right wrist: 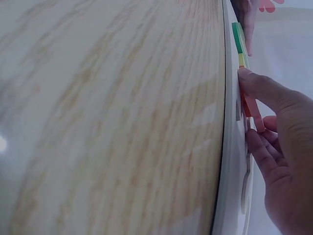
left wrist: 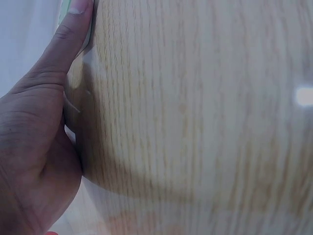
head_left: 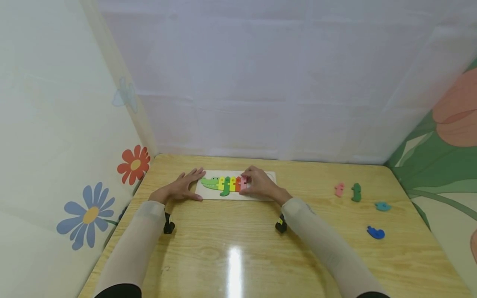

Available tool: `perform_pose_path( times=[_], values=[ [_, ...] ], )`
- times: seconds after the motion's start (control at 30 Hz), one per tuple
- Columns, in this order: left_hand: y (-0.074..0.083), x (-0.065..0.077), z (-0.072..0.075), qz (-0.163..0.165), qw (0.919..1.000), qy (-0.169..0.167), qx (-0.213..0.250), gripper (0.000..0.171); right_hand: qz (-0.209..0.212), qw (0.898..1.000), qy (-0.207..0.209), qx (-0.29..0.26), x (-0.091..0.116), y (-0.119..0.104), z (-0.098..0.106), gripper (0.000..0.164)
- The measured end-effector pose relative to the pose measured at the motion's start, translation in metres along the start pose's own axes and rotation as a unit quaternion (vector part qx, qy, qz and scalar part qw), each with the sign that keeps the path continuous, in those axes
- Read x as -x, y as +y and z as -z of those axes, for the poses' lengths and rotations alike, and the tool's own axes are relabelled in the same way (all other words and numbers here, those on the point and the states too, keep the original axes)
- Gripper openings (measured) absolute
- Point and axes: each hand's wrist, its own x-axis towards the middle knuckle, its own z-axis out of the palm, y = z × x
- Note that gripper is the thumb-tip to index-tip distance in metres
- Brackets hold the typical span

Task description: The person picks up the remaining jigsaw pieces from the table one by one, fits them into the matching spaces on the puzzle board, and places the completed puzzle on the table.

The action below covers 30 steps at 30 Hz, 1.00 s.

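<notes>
Board [head_left: 208, 195], white and oblong, lies near the far edge of the wooden worktop [head_left: 205, 236], between the person's two hands. On it a crocodile runs in a row of segments: the light green head [head_left: 211, 183] at the left end, then a yellow piece [head_left: 221, 183], a dark green piece [head_left: 227, 186] with a leg, a second yellow piece [head_left: 232, 184], a red-orange piece [head_left: 238, 184] and a pink piece [head_left: 244, 183]. The left hand [head_left: 180, 187] rests at the board's left end with its grip apart, fingers spread toward the far corner and thumb at the near one. The right hand [head_left: 262, 184] reaches over the board's right part, its grip clamped on the pink piece between thumb and bent fingers, just beside the red-orange piece. From the right wrist, a cut outline [right wrist: 244, 196] shows in the board beside that hand.

Well apart, on the right side of the worktop, lie four loose pieces: a small pink one [head_left: 339, 189], a dark green one [head_left: 356, 192] near it, a teal one [head_left: 382, 206] farther right, and a blue one [head_left: 376, 232] closest to the person. A red flower [head_left: 135, 164] and a blue flower [head_left: 90, 215] decorate the left wall
</notes>
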Motion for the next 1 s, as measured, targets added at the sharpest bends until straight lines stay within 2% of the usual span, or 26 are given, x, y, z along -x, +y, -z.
perform_pose_path(
  times=[0.3, 1.0],
  values=[
    [0.015, 0.005, 0.005, 0.000, 1.0000, 0.000, -0.009, 0.109, -0.002, 1.000, -0.011, 0.010, -0.002, -0.003, 0.003, 0.067],
    [0.014, 0.003, 0.004, 0.008, 0.9999, -0.001, -0.008, 0.109, -0.008, 0.999, -0.034, 0.011, -0.005, 0.000, 0.003, 0.065]
  ],
)
